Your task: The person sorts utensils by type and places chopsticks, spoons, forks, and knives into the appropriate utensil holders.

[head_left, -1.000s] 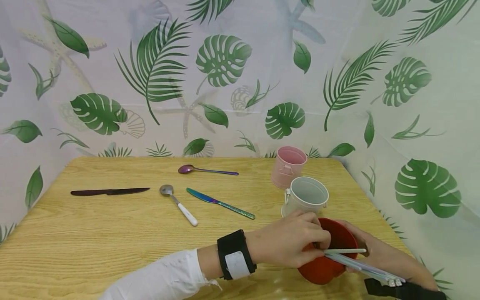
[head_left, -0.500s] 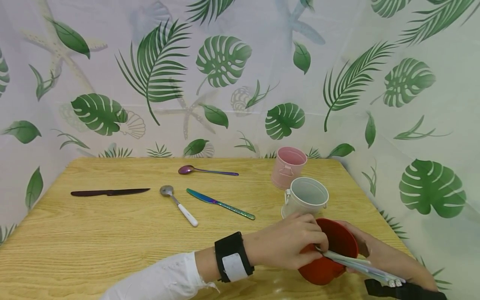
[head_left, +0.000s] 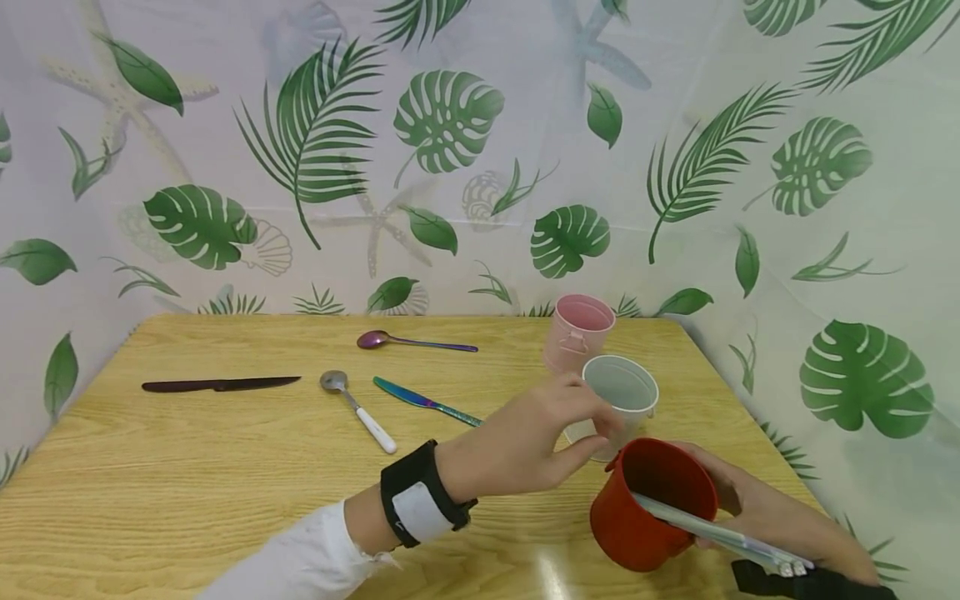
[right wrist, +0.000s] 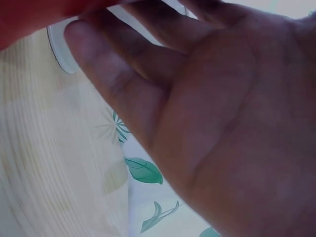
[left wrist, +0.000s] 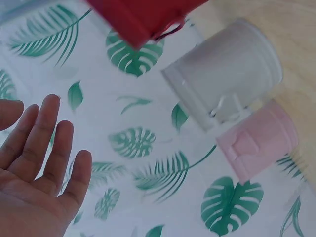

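Note:
In the head view a small red bucket (head_left: 645,508) tilts at the front right of the table. My right hand (head_left: 772,508) grips its right side; in the right wrist view the fingers (right wrist: 148,54) reach up to the red wall. A bundle of slim pale sticks (head_left: 720,529) with shiny clear ends leans out of the bucket over the right wrist. My left hand (head_left: 532,433) hovers to the left of the bucket, overlapping the white bucket (head_left: 621,383). Nothing is between its thumb and fingers, and the left wrist view shows its fingers (left wrist: 59,153) loosely extended.
A pink bucket (head_left: 573,333) stands behind the white one. To the left lie a purple spoon (head_left: 416,342), a white-handled spoon (head_left: 358,408), a rainbow-coloured knife (head_left: 423,400) and a dark knife (head_left: 221,384). A leaf-print cloth (head_left: 450,192) hangs behind the wooden table (head_left: 187,475).
My left hand has let go of the pale sticks and moved left, away from the red bucket's rim. The sticks now rest together in the bucket. My right hand has barely moved.

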Available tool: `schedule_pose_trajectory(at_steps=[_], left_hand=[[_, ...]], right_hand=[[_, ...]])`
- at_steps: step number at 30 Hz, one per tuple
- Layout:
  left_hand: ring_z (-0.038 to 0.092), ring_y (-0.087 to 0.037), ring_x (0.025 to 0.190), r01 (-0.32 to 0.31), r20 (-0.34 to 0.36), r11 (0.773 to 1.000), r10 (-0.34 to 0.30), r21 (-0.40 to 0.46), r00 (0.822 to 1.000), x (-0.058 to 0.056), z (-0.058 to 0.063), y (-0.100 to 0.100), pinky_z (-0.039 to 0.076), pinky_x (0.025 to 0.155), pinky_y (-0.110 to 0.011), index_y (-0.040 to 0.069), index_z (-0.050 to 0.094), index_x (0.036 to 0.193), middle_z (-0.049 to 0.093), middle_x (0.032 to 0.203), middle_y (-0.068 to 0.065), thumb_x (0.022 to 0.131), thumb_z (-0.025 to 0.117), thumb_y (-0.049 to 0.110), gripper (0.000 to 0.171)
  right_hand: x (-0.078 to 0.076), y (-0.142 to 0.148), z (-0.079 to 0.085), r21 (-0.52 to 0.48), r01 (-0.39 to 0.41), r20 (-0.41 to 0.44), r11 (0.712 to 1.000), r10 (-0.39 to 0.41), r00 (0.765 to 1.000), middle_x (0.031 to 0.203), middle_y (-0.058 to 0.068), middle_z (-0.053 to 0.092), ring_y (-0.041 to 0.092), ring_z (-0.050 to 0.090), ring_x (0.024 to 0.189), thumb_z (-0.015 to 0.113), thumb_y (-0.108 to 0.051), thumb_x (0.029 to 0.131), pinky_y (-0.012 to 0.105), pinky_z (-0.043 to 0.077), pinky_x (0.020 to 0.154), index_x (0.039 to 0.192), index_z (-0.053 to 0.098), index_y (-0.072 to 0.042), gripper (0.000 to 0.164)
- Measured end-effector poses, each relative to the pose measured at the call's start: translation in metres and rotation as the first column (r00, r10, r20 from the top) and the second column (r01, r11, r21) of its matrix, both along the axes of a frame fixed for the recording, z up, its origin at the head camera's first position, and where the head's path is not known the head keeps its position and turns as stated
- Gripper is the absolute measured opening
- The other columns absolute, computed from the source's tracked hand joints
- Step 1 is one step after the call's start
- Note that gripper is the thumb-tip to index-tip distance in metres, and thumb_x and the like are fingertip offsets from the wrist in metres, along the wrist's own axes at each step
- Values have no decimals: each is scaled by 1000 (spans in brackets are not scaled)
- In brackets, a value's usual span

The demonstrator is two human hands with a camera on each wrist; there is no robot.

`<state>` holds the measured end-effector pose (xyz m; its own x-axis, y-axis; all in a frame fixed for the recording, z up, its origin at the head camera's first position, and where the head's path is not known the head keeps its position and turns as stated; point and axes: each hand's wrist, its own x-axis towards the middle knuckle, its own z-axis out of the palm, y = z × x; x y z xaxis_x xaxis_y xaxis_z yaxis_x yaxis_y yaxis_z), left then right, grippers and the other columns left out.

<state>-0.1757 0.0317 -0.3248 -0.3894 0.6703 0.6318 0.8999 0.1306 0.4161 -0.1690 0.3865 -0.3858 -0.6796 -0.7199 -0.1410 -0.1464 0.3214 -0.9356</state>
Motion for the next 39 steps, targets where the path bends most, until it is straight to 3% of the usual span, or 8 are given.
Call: schedule_pose_trajectory(at_steps=[7, 14, 20, 27, 33, 36, 39], left_hand=[[62, -17, 111, -37, -6, 991, 38, 132, 999, -3, 13, -22, 44, 106, -21, 2, 71, 108, 70, 102, -4, 96, 70, 0, 13], [60, -15, 104, -52, -10, 989, 54, 140, 998, -6, 13, -35, 47, 97, -25, 5, 69, 110, 70, 102, -3, 97, 69, 0, 14], [59, -14, 104, -75, 8, 985, 75, 153, 997, -7, 16, -49, 49, 95, -25, 5, 69, 117, 69, 103, -2, 96, 68, -2, 22], [61, -14, 101, -101, -8, 979, 104, 179, 995, -8, 19, -62, 51, 92, -26, 6, 72, 117, 71, 103, -3, 96, 67, -3, 24], [63, -14, 102, -124, 2, 973, 126, 193, 992, -9, 21, -70, 52, 92, -27, 5, 71, 115, 71, 103, -4, 97, 66, -3, 20], [63, -14, 102, -138, 5, 969, 140, 204, 990, -8, 22, -74, 52, 93, -28, 4, 71, 113, 71, 104, -4, 97, 66, -3, 18], [63, -15, 102, -152, 5, 964, 155, 217, 988, -9, 23, -77, 51, 93, -29, 5, 71, 111, 71, 103, -4, 97, 66, -3, 16]], right_hand=[[-4, 5, 4, -8, -2, 29, 1000, 2, 1000, 159, -6, 42, 7, 45, 138, 66, -21, 95, 29, 48, 103, 164, 16, -14, 85], [-6, 12, 9, 1, -21, 27, 1000, 21, 999, 160, 1, 43, 10, 46, 140, 65, -12, 94, 31, 48, 105, 163, 20, -11, 83], [-8, 28, 23, 78, 71, 125, 994, -81, 989, 154, -17, 48, 1, 52, 133, 52, -4, 104, 34, 52, 101, 163, 22, -13, 67], [-28, 30, 35, 123, 109, -58, 986, -102, 993, 146, -22, 53, -4, 54, 127, 53, -4, 105, 27, 54, 94, 159, 32, -5, 58], [-50, 16, 55, 124, 194, -261, 973, -157, 952, 144, -18, 55, -1, 58, 125, 60, -3, 102, 28, 57, 90, 155, 40, -6, 56], [-65, 7, 61, 139, 203, -289, 969, -156, 944, 142, -18, 55, -1, 59, 123, 63, -6, 101, 31, 58, 89, 154, 41, -8, 58], [-80, -2, 63, 135, 157, -281, 978, -114, 953, 142, -18, 54, -1, 58, 123, 64, -4, 100, 32, 58, 90, 155, 39, -6, 60]])
